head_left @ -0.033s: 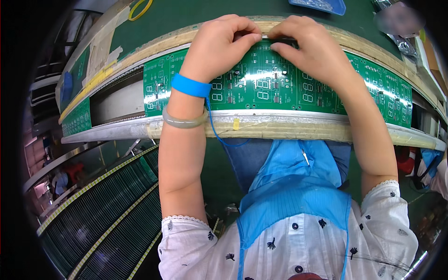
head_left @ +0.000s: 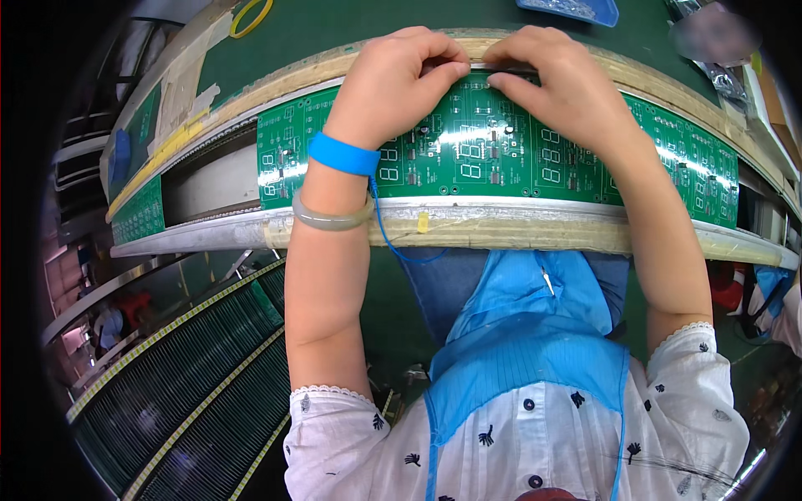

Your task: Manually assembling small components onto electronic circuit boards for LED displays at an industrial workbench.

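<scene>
A long row of green circuit boards (head_left: 434, 171) with white digit outlines and small soldered-on parts lies in a rail frame in front of me. At the far edge of the middle board, my left hand (head_left: 397, 88) has its thumb and forefinger pinched together. Anything between those fingertips is too small or hidden to make out. Just right of it, my right hand (head_left: 560, 83) is curved over the same far edge, thumb and forefinger slightly apart with nothing visible between them. On my left wrist are a blue corded strap (head_left: 342, 154) and a pale bangle (head_left: 332, 219).
The frame has a wooden far rail (head_left: 292, 71) and a metal near rail (head_left: 217, 237). A gap in the board row shows at left. Beyond lie a blue tray (head_left: 576, 10) of small clear parts and a yellow ring (head_left: 251, 17). A slotted rack (head_left: 184, 392) stands lower left.
My right hand has shifted very slightly to the right. The left hand and the boards look almost the same.
</scene>
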The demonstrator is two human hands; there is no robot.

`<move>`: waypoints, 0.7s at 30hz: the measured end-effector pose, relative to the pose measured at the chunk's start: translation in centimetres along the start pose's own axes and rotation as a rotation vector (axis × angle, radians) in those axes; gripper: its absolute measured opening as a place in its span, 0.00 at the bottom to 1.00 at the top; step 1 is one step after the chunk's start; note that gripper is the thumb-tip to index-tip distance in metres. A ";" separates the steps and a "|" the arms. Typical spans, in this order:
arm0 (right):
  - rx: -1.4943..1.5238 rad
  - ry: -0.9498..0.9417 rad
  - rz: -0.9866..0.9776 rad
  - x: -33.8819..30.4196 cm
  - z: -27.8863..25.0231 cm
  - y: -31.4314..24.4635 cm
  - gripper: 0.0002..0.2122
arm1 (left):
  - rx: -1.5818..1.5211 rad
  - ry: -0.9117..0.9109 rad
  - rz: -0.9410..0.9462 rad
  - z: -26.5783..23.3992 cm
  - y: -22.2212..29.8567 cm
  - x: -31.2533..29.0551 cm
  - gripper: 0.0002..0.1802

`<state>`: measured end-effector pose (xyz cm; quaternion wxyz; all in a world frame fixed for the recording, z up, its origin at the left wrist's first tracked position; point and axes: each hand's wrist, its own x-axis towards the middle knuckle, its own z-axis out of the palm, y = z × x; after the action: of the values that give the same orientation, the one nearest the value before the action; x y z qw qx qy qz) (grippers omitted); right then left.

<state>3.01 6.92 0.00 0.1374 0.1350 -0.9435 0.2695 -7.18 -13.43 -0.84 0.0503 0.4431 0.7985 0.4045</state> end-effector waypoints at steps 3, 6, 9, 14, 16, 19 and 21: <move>0.108 0.008 0.104 -0.4 -0.3 0.5 0.10 | 0.112 -0.025 0.112 0.4 0.4 0.2 0.08; 0.093 0.009 0.126 -0.4 -0.6 0.4 0.10 | 0.174 -0.044 0.139 0.7 0.6 0.2 0.07; 0.079 0.016 0.092 -0.5 -0.6 0.7 0.10 | 0.199 -0.015 0.163 1.0 0.7 0.3 0.05; 0.083 0.025 0.094 -0.6 -0.6 0.7 0.10 | 0.295 -0.022 0.188 1.1 0.9 0.2 0.06; 0.083 0.030 0.095 -0.6 -0.6 0.7 0.10 | 0.313 -0.018 0.194 1.2 1.1 0.2 0.06; 0.079 0.031 0.102 -0.7 -0.8 0.8 0.09 | 0.333 -0.014 0.206 1.3 1.3 0.2 0.06; 0.086 0.045 0.092 -0.7 -1.0 1.0 0.10 | 0.333 -0.015 0.214 1.3 1.3 0.3 0.06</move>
<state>3.52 8.42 0.08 0.1402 0.0913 -0.9329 0.3188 -5.88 -12.04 -0.71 -0.0611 0.5308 0.8021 0.2667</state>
